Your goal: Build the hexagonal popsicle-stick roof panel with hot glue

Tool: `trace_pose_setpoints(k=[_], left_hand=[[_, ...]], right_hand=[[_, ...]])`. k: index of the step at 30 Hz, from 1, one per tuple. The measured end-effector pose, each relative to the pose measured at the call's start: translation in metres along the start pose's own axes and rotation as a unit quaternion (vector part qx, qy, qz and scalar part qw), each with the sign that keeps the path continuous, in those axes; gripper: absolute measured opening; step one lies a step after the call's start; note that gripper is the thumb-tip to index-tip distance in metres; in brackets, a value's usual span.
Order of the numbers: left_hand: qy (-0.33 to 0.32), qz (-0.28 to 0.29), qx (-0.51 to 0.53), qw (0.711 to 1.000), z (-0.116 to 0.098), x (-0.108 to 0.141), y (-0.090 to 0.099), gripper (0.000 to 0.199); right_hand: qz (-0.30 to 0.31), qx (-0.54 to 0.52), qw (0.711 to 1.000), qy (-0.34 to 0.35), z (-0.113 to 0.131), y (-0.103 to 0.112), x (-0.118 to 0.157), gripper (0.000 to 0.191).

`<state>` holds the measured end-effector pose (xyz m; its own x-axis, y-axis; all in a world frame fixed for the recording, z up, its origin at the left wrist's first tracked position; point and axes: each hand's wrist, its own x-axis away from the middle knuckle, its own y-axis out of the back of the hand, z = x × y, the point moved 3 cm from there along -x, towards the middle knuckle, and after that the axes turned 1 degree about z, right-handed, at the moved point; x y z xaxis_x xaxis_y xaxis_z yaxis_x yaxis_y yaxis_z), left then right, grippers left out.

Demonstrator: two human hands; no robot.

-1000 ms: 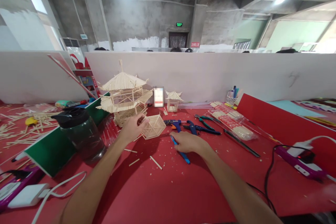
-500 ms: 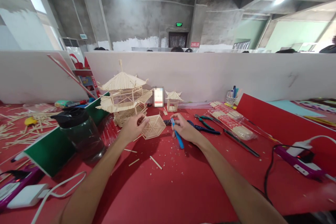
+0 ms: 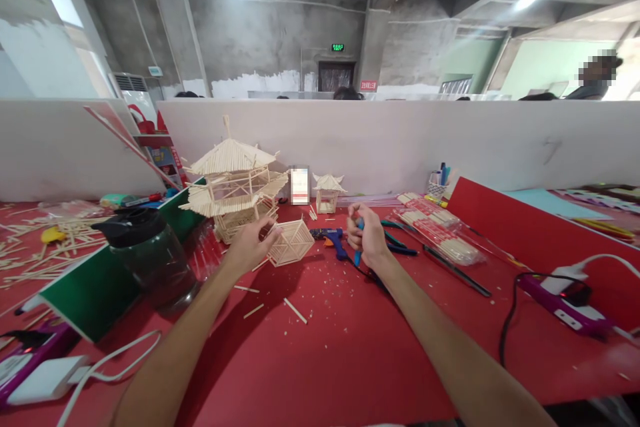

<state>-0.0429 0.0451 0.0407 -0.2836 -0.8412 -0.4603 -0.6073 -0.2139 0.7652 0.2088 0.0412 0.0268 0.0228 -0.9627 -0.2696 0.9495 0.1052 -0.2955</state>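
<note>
Between its thumb and fingers, my left hand [image 3: 256, 240] grips the edge of a small hexagonal stick frame [image 3: 291, 242], tilted above the red table [image 3: 320, 360]. My right hand [image 3: 367, 233] is closed around a blue tool [image 3: 358, 257], mostly hidden by the fingers. Just left of that hand lies a blue glue gun [image 3: 340, 245]. A large stick pavilion [image 3: 235, 187] stands behind my left hand, and a small stick pavilion [image 3: 328, 193] stands farther back near the divider. Loose sticks [image 3: 295, 311] lie in front of the frame.
A dark bottle [image 3: 153, 260] and green board [image 3: 90, 300] stand at left. Right of my right hand are green-handled pliers [image 3: 397, 244], bagged sticks [image 3: 440, 233] and a black rod [image 3: 457, 271]. A purple power strip [image 3: 567, 307] with cables lies far right.
My right hand has moved right and slightly up, and its fingers have closed further around the blue tool. The glue gun now shows more. My left hand still holds the frame.
</note>
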Motion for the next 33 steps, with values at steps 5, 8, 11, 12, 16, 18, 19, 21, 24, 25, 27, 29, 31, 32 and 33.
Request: trace_pose_setpoints(k=[5, 8, 11, 12, 16, 18, 19, 21, 24, 25, 27, 29, 31, 32, 33], left_hand=[[0.011, 0.001, -0.009, 1.0, 0.0, -0.001, 0.0, 0.024], [0.021, -0.007, -0.021, 1.0, 0.001, 0.0, 0.001, 0.023], [0.023, -0.012, -0.018, 0.999, 0.0, 0.0, 0.001, 0.023], [0.024, -0.011, -0.016, 1.0, 0.0, 0.0, 0.001, 0.023], [0.018, -0.005, -0.006, 1.0, -0.001, 0.0, 0.0, 0.022], [0.014, -0.003, 0.0, 1.0, -0.002, 0.0, 0.0, 0.021], [0.012, -0.002, 0.002, 1.0, -0.003, 0.0, 0.0, 0.021], [0.006, 0.0, 0.004, 1.0, -0.005, 0.0, 0.001, 0.022], [-0.001, 0.0, 0.004, 1.0, -0.007, 0.001, 0.001, 0.024], [-0.001, -0.001, 0.004, 1.0, -0.008, 0.001, 0.002, 0.025], [0.0, -0.004, 0.003, 1.0, -0.009, 0.001, 0.001, 0.026], [0.001, -0.009, 0.004, 1.0, -0.01, 0.001, 0.001, 0.028], [-0.003, -0.01, 0.005, 1.0, -0.01, 0.001, 0.0, 0.03], [-0.007, -0.009, 0.006, 1.0, -0.01, 0.001, -0.001, 0.03], [-0.012, -0.008, 0.007, 1.0, -0.009, 0.001, -0.001, 0.031]], right_hand=[[0.091, 0.193, 0.977, -0.008, -0.019, -0.028, 0.012, 0.014], [0.145, 0.396, 0.906, 0.045, -0.027, -0.038, 0.017, 0.022], [0.12, 0.56, 0.815, 0.09, -0.029, -0.031, 0.013, 0.027], [0.101, 0.6, 0.79, 0.078, -0.029, -0.025, 0.01, 0.027], [0.049, 0.71, 0.703, -0.018, -0.034, 0.001, -0.002, 0.026], [0.055, 0.733, 0.677, -0.041, -0.041, 0.007, -0.006, 0.032], [0.062, 0.737, 0.671, -0.047, -0.044, 0.008, -0.007, 0.033], [0.078, 0.736, 0.671, -0.053, -0.051, 0.008, -0.008, 0.034], [0.075, 0.718, 0.69, -0.052, -0.054, 0.006, -0.01, 0.036], [0.064, 0.707, 0.703, -0.046, -0.052, 0.007, -0.01, 0.035], [0.021, 0.665, 0.746, -0.017, -0.046, 0.009, -0.013, 0.03], [-0.03, 0.566, 0.823, 0.032, -0.038, 0.013, -0.016, 0.027], [-0.057, 0.396, 0.914, 0.071, -0.032, 0.017, -0.019, 0.032], [-0.054, 0.298, 0.95, 0.077, -0.03, 0.018, -0.021, 0.036], [-0.041, 0.206, 0.975, 0.075, -0.03, 0.018, -0.022, 0.041]])
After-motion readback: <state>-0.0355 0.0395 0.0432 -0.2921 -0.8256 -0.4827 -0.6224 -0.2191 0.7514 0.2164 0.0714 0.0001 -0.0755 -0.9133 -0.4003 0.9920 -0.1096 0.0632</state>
